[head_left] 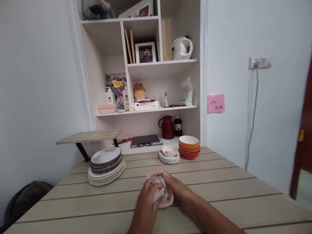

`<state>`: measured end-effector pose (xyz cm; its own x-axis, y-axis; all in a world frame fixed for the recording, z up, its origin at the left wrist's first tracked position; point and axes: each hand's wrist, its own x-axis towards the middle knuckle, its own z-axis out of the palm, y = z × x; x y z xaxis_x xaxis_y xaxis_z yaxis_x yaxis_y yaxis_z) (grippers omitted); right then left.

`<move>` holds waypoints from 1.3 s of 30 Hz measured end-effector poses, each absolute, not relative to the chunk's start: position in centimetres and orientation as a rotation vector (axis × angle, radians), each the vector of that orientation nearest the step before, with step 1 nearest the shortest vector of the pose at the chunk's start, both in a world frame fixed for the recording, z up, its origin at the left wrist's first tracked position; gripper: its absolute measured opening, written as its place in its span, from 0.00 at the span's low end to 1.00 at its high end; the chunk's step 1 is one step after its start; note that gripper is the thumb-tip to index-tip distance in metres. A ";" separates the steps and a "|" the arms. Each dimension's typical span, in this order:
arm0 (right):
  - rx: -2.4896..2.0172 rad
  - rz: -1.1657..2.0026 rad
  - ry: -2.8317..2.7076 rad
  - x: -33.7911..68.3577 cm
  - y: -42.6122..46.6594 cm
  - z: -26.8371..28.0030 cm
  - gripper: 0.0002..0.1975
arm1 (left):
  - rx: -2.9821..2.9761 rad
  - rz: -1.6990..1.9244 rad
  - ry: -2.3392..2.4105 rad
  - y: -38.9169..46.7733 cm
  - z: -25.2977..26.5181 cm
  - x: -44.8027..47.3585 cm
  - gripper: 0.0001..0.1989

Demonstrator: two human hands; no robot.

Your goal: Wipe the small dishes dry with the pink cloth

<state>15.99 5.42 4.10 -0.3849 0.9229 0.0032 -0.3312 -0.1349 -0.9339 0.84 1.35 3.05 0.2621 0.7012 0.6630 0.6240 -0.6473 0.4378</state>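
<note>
In front of me, low over the table, is a small pink-rimmed dish (168, 202) with rounded corners and red spots on its pale inside. My right hand (179, 191) grips its far right side, the thumb lying along the rim. My left hand (147, 201) has its fingers curled round a white cloth (159, 194), pressed against the inside of the dish. The fingers cover part of the cloth. Whether the dish touches the table cannot be made out.
A tall stack of plates (107, 167) stands at the left, near a raised wooden stand (90, 136). Farther back are small stacked dishes (169, 157) and orange and red bowls (189, 148). Behind the table rise shelves with a red jug (167, 127).
</note>
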 end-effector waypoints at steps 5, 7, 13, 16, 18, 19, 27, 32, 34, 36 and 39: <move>-0.687 1.650 -1.205 15.8 5.2 4.2 0.27 | 2.487 1.604 1.477 1.7 2.9 0.0 0.28; -0.643 1.622 -1.230 15.8 5.2 4.0 0.26 | 2.525 1.622 1.552 1.9 3.0 -0.6 0.29; -0.693 1.595 -1.252 15.7 5.0 4.2 0.26 | 2.741 1.469 1.595 1.7 3.9 -1.5 0.24; -0.722 1.568 -1.262 15.6 4.8 4.6 0.26 | 2.892 1.370 1.537 1.5 4.0 -1.4 0.23; -0.757 1.540 -1.278 15.6 4.8 4.7 0.25 | 2.983 1.339 1.520 1.6 3.6 -1.1 0.21; -0.770 1.522 -1.288 15.6 4.9 4.7 0.25 | 3.025 1.337 1.519 1.8 3.3 -0.9 0.20; -0.736 1.476 -1.353 15.6 5.2 4.4 0.26 | 3.145 1.260 1.852 2.7 1.8 0.2 0.20; -0.774 1.437 -1.370 15.5 5.2 4.6 0.27 | 3.059 1.245 1.956 2.2 2.7 0.1 0.22; -0.775 1.401 -1.435 15.6 5.0 4.9 0.28 | 3.047 1.251 1.998 2.0 2.9 0.0 0.21; -0.733 1.344 -1.540 15.6 4.8 5.2 0.27 | 3.030 1.212 2.057 1.8 3.1 -0.1 0.21; -0.689 1.322 -1.630 15.4 4.8 5.1 0.26 | 2.975 1.106 2.201 1.3 3.5 -0.1 0.21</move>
